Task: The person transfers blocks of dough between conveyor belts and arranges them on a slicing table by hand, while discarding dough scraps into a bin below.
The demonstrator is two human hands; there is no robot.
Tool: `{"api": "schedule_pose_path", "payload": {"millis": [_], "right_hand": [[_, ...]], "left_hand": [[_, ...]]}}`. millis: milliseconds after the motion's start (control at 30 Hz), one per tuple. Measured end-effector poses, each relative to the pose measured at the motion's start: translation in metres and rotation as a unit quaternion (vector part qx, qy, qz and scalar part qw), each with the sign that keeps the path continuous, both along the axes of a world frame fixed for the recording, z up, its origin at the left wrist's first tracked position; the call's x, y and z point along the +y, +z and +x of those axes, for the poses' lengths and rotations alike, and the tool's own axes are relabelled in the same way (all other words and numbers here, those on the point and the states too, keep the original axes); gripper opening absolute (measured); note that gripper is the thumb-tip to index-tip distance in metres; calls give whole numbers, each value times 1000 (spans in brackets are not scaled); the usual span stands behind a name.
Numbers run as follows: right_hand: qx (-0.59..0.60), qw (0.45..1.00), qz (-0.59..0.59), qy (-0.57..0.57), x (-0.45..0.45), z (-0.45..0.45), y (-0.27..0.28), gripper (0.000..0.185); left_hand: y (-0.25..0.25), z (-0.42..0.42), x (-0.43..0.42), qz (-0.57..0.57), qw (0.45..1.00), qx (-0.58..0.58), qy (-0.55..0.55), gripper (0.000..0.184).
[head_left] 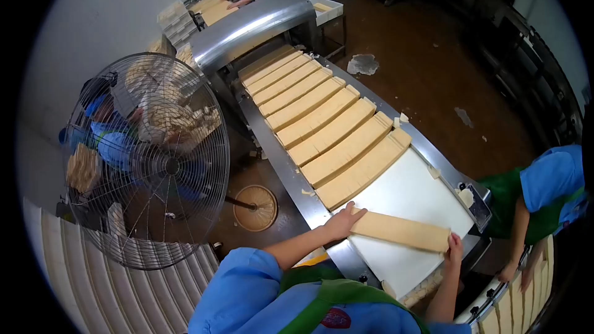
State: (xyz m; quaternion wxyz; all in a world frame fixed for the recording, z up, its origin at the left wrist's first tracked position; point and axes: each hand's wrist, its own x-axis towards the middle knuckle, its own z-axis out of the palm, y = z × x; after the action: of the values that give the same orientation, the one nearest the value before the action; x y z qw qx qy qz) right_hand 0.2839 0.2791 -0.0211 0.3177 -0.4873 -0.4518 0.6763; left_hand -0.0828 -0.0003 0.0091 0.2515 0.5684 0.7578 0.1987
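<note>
A long, flat pale-yellow slab (401, 231) is held between my two hands over the white conveyor belt (396, 266). My left hand (342, 221) grips its left end, thumb on top. At the slab's right end, my right hand (455, 247) has its fingers closed on the edge. Beyond my hands, several thick pale-yellow blocks (364, 169) lie crosswise on the belt in a row, side by side. The nearest block is close to my left hand. Whether the slab touches the belt I cannot tell.
A large wire-caged fan (170, 164) stands to the left, with a person behind it. A metal hood (253, 28) spans the belt's far end; another person works beyond. On the right, a co-worker (550, 192) reaches toward several pale slabs (520, 297). Scraps lie on the belt's metal rim.
</note>
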Motion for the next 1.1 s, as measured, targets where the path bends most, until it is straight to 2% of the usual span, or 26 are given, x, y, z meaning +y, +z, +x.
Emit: {"api": "schedule_pose_path", "payload": {"millis": [33,67,100,133,167,200,233,267,300,333,400,433,500,633,700,767,833,900,1000,1100], "right_hand": [[4,1000,1,-4,-4,11,4,23],[-173,970,168,-28,-8,24,7,31],[-340,882,323,-52,-12,33,10,40],[-488,740,456,-73,-17,41,12,49],[-412,800,435,-39,-18,37,5,58],[-332,850,410,-6,-18,26,5,67],[-330,929,119,117,-38,-1,39,92],[-399,829,329,211,-53,-11,16,108],[-508,715,406,256,-85,-35,54,112],[-507,741,385,215,-88,-35,40,110],[-518,780,308,167,-98,-39,66,100],[-519,756,385,107,-105,-25,61,97],[-503,783,357,79,-119,3,73,89],[-487,813,319,0,-178,93,132,83],[-507,775,373,-58,-210,134,141,81],[-523,769,356,-97,-243,182,152,77],[-496,788,343,-124,-277,227,178,76],[-515,781,316,-155,-312,262,186,78],[-498,821,212,-182,-361,317,203,82],[-454,817,268,-233,-406,375,184,81]], "left_hand": [[5,-3,1,-21,1000,-4,-11,94],[8,-2,0,-42,999,-9,-22,95],[11,2,1,-42,999,-5,-26,95],[13,9,3,-91,996,-19,12,95],[13,16,7,-138,989,-33,49,96],[12,23,9,-136,989,-27,59,99],[7,27,11,-135,990,-23,46,99],[0,31,15,-139,988,-1,70,102],[-4,40,19,-144,986,19,82,105],[-3,42,21,-154,985,25,79,106],[4,47,24,-128,989,43,66,104],[9,57,22,-97,992,47,64,102],[34,82,18,-26,996,80,29,93],[99,172,9,-54,995,77,12,79],[102,198,-3,-19,997,58,-47,79],[114,235,-10,13,995,39,-91,79],[133,273,-21,40,990,2,-137,82],[147,300,-30,32,983,-4,-182,83],[158,342,-43,45,964,-28,-260,82],[161,371,-54,53,940,-53,-334,75]]}}
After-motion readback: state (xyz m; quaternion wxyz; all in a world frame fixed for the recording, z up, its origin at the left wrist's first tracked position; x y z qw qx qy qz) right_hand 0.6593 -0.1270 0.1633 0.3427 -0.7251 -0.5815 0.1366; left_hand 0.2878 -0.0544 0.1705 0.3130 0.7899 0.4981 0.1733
